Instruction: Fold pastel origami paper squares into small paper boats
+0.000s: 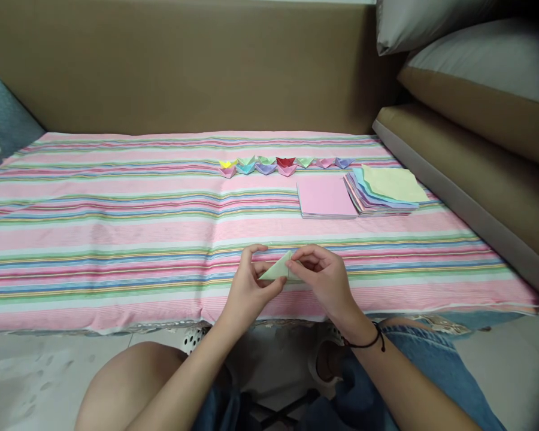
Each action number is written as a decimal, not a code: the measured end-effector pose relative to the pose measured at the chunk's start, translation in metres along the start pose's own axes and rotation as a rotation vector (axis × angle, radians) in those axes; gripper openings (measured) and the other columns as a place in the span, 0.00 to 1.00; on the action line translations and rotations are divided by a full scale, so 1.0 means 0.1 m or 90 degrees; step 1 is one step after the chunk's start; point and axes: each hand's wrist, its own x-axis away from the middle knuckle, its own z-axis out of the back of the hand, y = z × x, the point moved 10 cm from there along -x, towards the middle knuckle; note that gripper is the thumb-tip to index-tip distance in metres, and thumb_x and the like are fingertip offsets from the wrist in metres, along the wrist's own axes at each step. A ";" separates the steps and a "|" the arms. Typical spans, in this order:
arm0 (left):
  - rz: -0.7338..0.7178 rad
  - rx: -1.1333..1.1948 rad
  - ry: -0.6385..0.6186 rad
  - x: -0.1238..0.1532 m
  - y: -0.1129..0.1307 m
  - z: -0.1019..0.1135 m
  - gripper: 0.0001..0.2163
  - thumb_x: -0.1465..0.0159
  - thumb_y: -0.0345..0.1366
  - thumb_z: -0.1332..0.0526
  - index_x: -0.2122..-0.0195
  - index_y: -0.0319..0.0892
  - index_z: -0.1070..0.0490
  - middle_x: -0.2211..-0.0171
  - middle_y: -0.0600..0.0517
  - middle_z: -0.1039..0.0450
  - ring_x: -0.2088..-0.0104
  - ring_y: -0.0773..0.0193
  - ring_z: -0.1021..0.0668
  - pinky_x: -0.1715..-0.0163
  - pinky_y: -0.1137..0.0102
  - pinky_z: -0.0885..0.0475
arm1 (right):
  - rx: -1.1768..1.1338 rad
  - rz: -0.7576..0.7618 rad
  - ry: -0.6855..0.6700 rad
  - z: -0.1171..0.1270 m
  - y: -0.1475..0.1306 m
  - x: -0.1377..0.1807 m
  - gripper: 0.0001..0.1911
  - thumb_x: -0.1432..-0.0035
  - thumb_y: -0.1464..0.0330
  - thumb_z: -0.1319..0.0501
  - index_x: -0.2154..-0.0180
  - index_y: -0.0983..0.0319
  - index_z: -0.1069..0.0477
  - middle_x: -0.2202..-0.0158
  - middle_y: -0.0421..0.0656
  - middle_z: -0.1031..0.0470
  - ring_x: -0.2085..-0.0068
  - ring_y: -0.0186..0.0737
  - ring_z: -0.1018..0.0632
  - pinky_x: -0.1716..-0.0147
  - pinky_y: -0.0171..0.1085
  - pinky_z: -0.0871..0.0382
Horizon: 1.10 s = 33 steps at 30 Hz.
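Both my hands pinch a pale green folded paper (277, 270) near the front edge of a striped cloth (117, 239). My left hand (251, 287) grips its lower left part, fingers curled. My right hand (323, 278) pinches its right side and top point. The paper is folded into a triangle shape and lies low over the cloth.
Farther back lie a pink paper stack (326, 197) and a fanned multicolour paper stack (386, 188). A row of several small folded paper boats (282, 164) sits behind them. Brown cushions (476, 161) rise at the right; my knees are below the cloth's edge.
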 end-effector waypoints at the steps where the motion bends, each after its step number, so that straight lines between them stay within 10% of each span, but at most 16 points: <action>1: 0.000 0.003 -0.007 0.00 0.00 -0.01 0.25 0.49 0.32 0.33 0.55 0.45 0.46 0.75 0.58 0.29 0.77 0.71 0.28 0.77 0.78 0.36 | 0.000 0.000 0.001 0.00 0.00 0.00 0.06 0.56 0.69 0.33 0.75 0.61 0.29 0.77 0.38 0.28 0.75 0.33 0.28 0.76 0.31 0.34; 28: 0.070 0.053 -0.028 -0.02 0.02 0.09 0.29 0.49 0.39 0.32 0.48 0.40 0.41 0.75 0.54 0.23 0.68 0.62 0.21 0.60 0.66 0.29 | -0.003 -0.039 0.007 0.11 0.02 -0.08 0.10 0.59 0.66 0.31 0.74 0.61 0.30 0.77 0.39 0.26 0.75 0.35 0.25 0.75 0.33 0.33; 33: -0.009 -0.051 -0.042 -0.02 0.10 0.07 0.16 0.43 0.38 0.37 0.54 0.42 0.34 0.69 0.51 0.24 0.65 0.63 0.23 0.65 0.71 0.32 | 0.042 -0.007 -0.045 0.01 -0.03 -0.05 0.15 0.55 0.66 0.33 0.71 0.59 0.39 0.77 0.37 0.26 0.76 0.35 0.26 0.77 0.32 0.34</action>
